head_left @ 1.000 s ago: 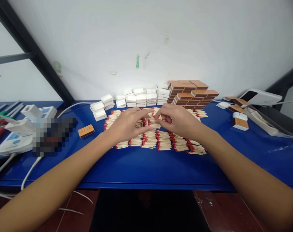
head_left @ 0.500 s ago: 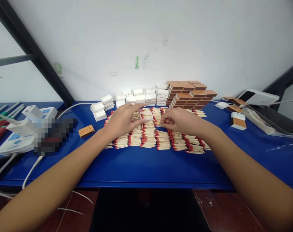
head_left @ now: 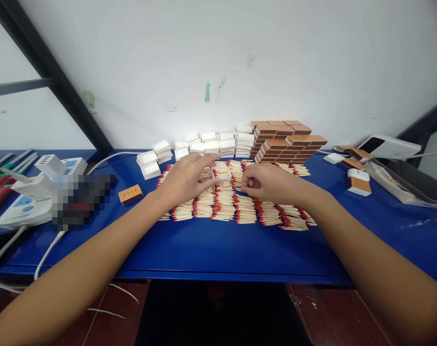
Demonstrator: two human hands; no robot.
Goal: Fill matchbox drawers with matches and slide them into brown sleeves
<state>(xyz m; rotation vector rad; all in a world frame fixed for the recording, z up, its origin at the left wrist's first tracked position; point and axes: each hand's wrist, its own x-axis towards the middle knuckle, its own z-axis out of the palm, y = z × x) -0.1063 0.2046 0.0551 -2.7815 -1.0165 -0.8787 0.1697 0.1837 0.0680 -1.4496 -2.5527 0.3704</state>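
Left hand [head_left: 189,178] arched about a small white tray [head_left: 224,179] holding matches, mid-tabletop; thumb at its near edge, whether gripping I cannot tell. Right hand [head_left: 263,182] just right of it, fingers curled in; cannot tell if they pinch anything. Rows of loose red-tipped matches [head_left: 245,210] lie tight around both: a dragged wrist could scatter them, a nudged tray could tip and spill. Brown boxes [head_left: 288,142] stacked high, far side; a knock might topple them. Glossy blue tabletop [head_left: 204,250], scuffed white wall [head_left: 233,62] beyond, reddish tiled floor [head_left: 114,322] below.
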